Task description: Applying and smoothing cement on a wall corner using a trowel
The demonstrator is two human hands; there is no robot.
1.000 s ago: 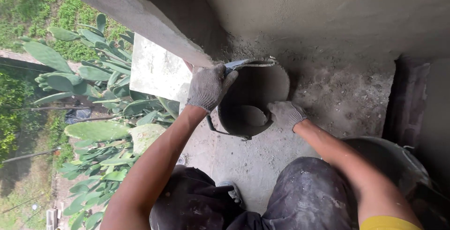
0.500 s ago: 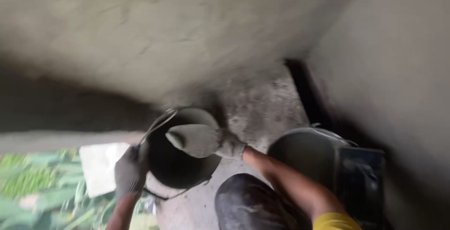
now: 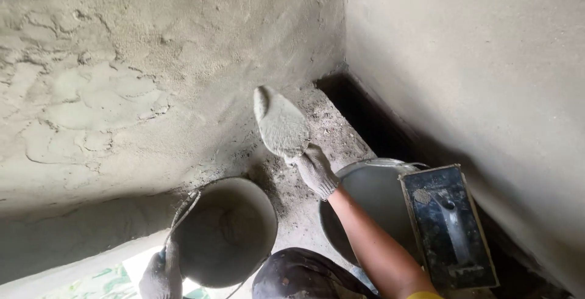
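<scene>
My right hand (image 3: 315,168), in a grey work glove, grips a trowel (image 3: 280,122) whose blade is loaded with wet grey mortar. The blade is raised and tilted toward the rough plastered wall (image 3: 122,80), close to it at the corner. My left hand (image 3: 160,274), also gloved, holds the rim and wire handle of a dark round bucket (image 3: 225,229) at the bottom left. The bucket's inside is smeared with mortar.
A second, larger bucket (image 3: 372,195) stands to the right, with a black rectangular float (image 3: 448,226) resting across its rim. A smooth wall (image 3: 475,73) rises on the right above a dark gap (image 3: 372,116) at the floor. My knee (image 3: 298,274) is at the bottom.
The view swung from the outdoor edge and plants to the wall corner. My right hand lifted the mortar-loaded trowel out of the bucket up toward the wall. My left hand stayed on the bucket.
</scene>
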